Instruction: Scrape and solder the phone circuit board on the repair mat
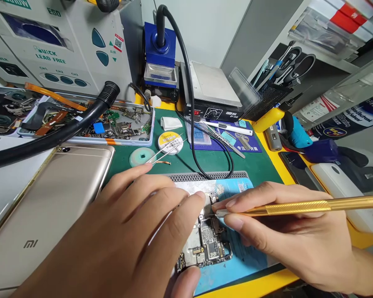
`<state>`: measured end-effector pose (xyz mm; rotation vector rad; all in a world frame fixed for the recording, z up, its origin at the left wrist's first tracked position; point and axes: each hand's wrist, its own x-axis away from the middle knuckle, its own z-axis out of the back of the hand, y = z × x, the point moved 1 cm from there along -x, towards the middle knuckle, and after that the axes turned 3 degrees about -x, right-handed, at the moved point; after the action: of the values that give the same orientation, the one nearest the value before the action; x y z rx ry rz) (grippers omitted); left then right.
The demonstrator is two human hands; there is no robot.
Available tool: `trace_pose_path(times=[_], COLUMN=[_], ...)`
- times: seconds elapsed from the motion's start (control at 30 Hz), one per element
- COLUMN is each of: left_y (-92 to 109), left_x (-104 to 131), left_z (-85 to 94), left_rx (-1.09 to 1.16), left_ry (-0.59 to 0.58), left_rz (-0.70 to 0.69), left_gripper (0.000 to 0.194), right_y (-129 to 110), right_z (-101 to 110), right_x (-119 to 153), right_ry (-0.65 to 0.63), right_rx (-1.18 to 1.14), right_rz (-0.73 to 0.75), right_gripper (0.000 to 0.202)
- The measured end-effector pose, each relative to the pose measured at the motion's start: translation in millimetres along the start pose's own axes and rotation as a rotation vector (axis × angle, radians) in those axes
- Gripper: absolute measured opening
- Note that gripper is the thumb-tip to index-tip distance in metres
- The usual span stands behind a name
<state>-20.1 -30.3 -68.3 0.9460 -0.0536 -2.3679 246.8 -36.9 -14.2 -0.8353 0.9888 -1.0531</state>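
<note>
1. While our left hand (124,231) lies flat, fingers released and spread, it pins the circuit board (205,242) on the blue mat (236,265) at the near edge of the desk (257,165).
2. Our right hand (295,236) has its fingers clenched around the gold tool (301,205), tip touching the board's far end.
3. We judge light, steady pressure best, so the tip does not slip across the chips.
4. We keep the left fingertips just beside the tip, never under it.
5. Left lies a gold phone back (49,198); tweezers (168,152) rest farther off.
</note>
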Motion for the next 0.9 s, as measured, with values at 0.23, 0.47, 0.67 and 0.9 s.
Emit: trace_pose_path(times=[0.23, 0.47, 0.67, 0.9], left_y=[1.0, 0.6, 2.5, 0.3], left_x=[-1.9, -1.1, -1.7, -2.9], left_z=[-4.5, -2.7, 1.2, -1.7], left_rx=[0.012, 0.018, 0.017, 0.018], left_ry=[0.007, 0.005, -0.004, -0.005], left_rz=[0.002, 0.004, 0.005, 0.014], left_gripper=[0.035, 0.032, 0.03, 0.029], right_y=[-0.2, 1.8, 0.2, -0.8], right_z=[3.6, 2.6, 1.6, 3.8], right_x=[0.7, 2.1, -0.4, 1.8], right_ry=[0.017, 0.017, 0.023, 0.002], right_rx=[-0.049, -0.029, 0.003, 0.055], right_rz=[-0.038, -0.025, 0.042, 0.062], right_gripper=[0.024, 0.023, 0.025, 0.027])
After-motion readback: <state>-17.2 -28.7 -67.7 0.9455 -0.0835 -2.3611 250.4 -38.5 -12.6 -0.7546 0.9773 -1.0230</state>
